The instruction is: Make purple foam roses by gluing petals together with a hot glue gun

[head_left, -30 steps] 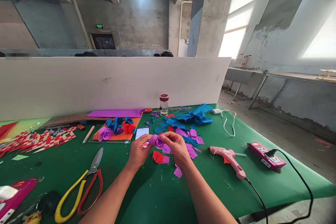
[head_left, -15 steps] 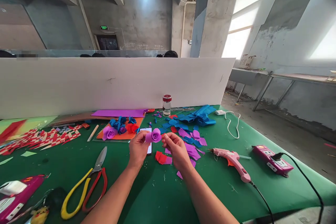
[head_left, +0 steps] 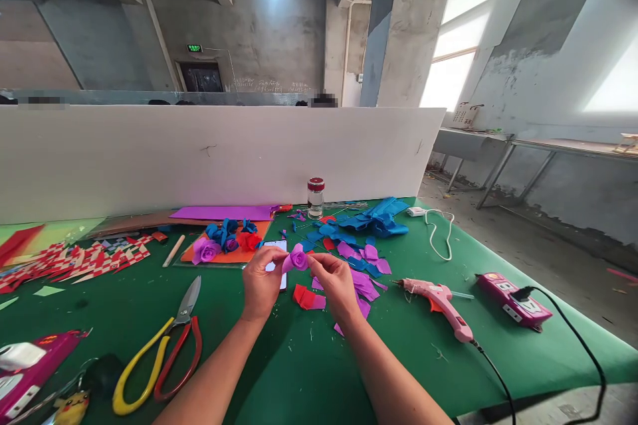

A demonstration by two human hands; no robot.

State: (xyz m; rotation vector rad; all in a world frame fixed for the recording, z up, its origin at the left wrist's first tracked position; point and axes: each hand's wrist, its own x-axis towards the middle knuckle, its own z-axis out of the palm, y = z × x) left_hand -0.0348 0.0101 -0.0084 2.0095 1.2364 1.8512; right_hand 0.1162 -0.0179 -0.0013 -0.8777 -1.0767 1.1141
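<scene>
Coiled purple paper rose [head_left: 298,258]
Left hand [head_left: 262,284] pinched its curled side; right hand's [head_left: 333,280] fingertips clamped the petal rim.

Not much readable tbh. Green sign [head_left: 194,48] above dark door [head_left: 201,77]: EXIT can just be made out, under row of Chinese characters too tiny to be read. Back wall [head_left: 279,33]: pale handwriting [head_left: 269,86] scrawled in lines, can't be deciphered. Pink power box [head_left: 513,301] on right: printed with big letters, one B-like, rest lost. Phone [head_left: 277,245] screen: too small to be read.
</scene>
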